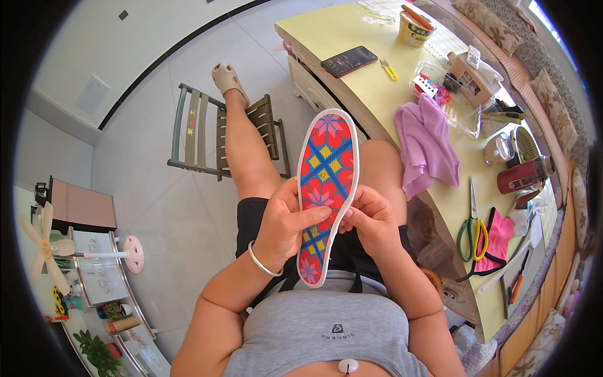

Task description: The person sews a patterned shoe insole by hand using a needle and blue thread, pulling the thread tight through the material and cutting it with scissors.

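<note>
An embroidered shoe insole (326,188) with red, blue, yellow and pink flower patterns and a white edge is held upright over my lap. My left hand (289,220) grips it from the left, thumb lying across the patterned face and the other fingers hidden behind. On the opposite side my right hand (372,217) pinches the white edge between thumb and fingers. Whether a needle or thread is in that pinch is too small to tell. A white bangle circles my left wrist.
To the right, a yellow table (377,94) carries a phone (349,61), yellow snips (389,70), a purple towel (428,144), scissors (472,232), a red flask (524,174) and a clear plastic box (461,119). My leg rests on a folding chair (251,129). A fan (47,247) stands left.
</note>
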Demonstrator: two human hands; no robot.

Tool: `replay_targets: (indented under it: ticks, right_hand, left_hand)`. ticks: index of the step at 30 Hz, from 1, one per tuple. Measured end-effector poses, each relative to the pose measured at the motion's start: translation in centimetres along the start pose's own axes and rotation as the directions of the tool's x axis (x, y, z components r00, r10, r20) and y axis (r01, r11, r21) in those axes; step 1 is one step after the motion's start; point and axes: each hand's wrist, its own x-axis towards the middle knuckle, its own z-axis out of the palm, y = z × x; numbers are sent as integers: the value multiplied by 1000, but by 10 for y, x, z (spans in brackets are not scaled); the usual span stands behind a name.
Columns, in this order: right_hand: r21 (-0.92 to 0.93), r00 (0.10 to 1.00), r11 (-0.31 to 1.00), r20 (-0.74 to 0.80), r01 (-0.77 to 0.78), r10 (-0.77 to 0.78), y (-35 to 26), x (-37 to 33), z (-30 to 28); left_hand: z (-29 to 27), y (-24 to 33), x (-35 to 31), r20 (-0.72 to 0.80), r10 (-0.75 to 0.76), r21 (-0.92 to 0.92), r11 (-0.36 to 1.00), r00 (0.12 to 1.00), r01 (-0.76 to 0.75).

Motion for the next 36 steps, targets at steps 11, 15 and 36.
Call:
replay_targets:
  ticks: [11, 15, 36]
  right_hand:
    - [-527, 883, 772, -82, 355, -462, 4, 4, 1]
    - [-900, 622, -48, 338, 434, -707, -19, -3, 14]
    - [-538, 128, 571, -648, 620, -750, -166, -91, -174]
  left_hand:
    - [1, -2, -2, -70, 106, 85, 991, 992, -100]
    - [2, -3, -3, -107, 159, 220, 966, 981, -132]
    - [-57, 36, 23, -294, 484, 631, 746, 824, -213]
